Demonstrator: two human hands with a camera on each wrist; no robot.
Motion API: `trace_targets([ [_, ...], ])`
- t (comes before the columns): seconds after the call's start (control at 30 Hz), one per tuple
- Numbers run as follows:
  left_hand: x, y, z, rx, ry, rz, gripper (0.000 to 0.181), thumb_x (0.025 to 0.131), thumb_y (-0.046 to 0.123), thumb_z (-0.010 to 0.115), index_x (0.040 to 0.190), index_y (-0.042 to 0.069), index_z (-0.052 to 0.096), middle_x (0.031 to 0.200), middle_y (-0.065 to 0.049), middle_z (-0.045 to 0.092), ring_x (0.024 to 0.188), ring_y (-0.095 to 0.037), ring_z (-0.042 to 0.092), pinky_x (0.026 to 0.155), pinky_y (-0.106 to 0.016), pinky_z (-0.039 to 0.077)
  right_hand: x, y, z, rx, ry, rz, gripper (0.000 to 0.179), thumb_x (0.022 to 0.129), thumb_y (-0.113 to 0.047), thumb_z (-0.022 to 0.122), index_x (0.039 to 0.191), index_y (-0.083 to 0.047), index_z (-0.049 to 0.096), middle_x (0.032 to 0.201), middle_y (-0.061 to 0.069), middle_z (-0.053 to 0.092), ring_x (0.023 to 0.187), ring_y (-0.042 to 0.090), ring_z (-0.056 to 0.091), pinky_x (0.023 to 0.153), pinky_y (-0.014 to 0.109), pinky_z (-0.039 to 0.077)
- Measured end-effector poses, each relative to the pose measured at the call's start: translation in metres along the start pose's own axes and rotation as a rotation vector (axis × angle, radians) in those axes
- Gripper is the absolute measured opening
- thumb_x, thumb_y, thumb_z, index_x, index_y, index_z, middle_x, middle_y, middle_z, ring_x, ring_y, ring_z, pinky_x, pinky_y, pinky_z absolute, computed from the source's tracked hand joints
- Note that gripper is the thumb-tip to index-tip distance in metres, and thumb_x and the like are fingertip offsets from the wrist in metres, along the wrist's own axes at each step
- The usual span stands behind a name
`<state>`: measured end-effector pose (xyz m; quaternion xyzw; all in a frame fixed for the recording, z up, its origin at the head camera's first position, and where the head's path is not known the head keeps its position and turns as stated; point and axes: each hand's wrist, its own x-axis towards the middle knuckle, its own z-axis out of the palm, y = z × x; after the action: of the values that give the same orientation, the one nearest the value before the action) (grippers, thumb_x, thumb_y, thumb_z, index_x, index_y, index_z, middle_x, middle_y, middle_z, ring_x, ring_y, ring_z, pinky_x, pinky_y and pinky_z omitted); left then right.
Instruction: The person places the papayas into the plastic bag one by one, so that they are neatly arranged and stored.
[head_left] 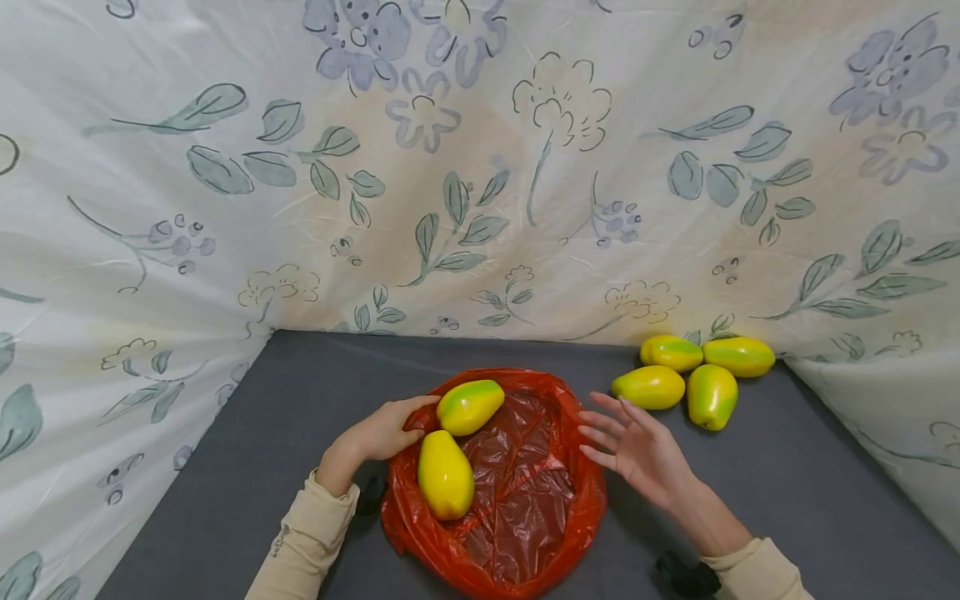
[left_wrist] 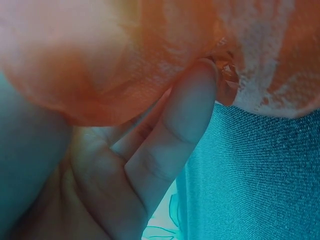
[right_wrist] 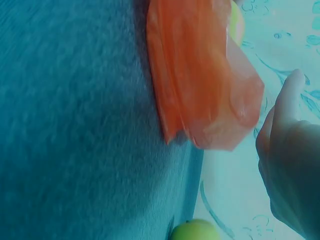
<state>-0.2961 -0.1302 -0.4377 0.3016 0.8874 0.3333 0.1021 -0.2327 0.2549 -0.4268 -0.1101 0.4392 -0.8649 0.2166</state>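
Note:
A red plastic bag (head_left: 517, 500) lies on the dark table with its mouth spread wide. Two yellow-green mangoes are at its left side: an upper mango (head_left: 470, 407) against the rim and a lower mango (head_left: 446, 476) nearer the front. My left hand (head_left: 382, 430) holds the bag's left rim, its fingertips partly hidden behind the upper mango. Thumb and fingers meet the plastic in the left wrist view (left_wrist: 165, 130). My right hand (head_left: 637, 448) is held beside the right rim, fingers extended and holding nothing. It also appears in the right wrist view (right_wrist: 290, 155).
Several more mangoes (head_left: 648, 387) are grouped at the back right of the table (head_left: 330, 367). A floral cloth (head_left: 465, 208) hangs behind the table and along both sides. Dark wrist devices (head_left: 686, 575) are worn below the hands.

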Motion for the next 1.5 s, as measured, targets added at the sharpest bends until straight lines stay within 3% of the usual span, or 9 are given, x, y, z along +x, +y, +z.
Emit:
trace_targets([
  [0.57, -0.001, -0.002, 0.000, 0.004, 0.001, -0.014, 0.052, 0.090, -0.001, 0.060, 0.140, 0.001, 0.044, 0.131, -0.019, 0.052, 0.101, -0.026, 0.056, 0.089, -0.045, 0.049, -0.021, -0.015, -0.030, 0.077, 0.052, -0.061, 0.043, 0.105, -0.031, 0.022, 0.127, -0.013, 0.055, 0.123, 0.010, 0.056, 0.113, 0.026, 0.054, 0.098, 0.042, 0.043],
  [0.87, -0.001, -0.001, -0.001, -0.017, -0.004, -0.019, 0.052, 0.090, -0.002, 0.060, 0.140, 0.001, 0.044, 0.130, -0.019, 0.053, 0.097, -0.024, 0.058, 0.085, -0.043, 0.051, -0.030, -0.021, -0.043, 0.141, 0.022, -0.078, 0.046, 0.106, -0.031, 0.022, 0.127, -0.011, 0.057, 0.124, 0.012, 0.056, 0.116, 0.029, 0.054, 0.099, 0.044, 0.041],
  [1.5, -0.001, 0.004, -0.002, -0.031, -0.005, -0.016, 0.052, 0.090, -0.001, 0.059, 0.139, 0.000, 0.044, 0.130, -0.020, 0.053, 0.093, -0.024, 0.058, 0.085, -0.043, 0.051, -0.046, -0.046, -0.054, 0.165, 0.134, -0.108, 0.039, 0.105, -0.029, 0.030, 0.124, -0.011, 0.059, 0.120, 0.012, 0.055, 0.114, 0.028, 0.055, 0.097, 0.044, 0.043],
])
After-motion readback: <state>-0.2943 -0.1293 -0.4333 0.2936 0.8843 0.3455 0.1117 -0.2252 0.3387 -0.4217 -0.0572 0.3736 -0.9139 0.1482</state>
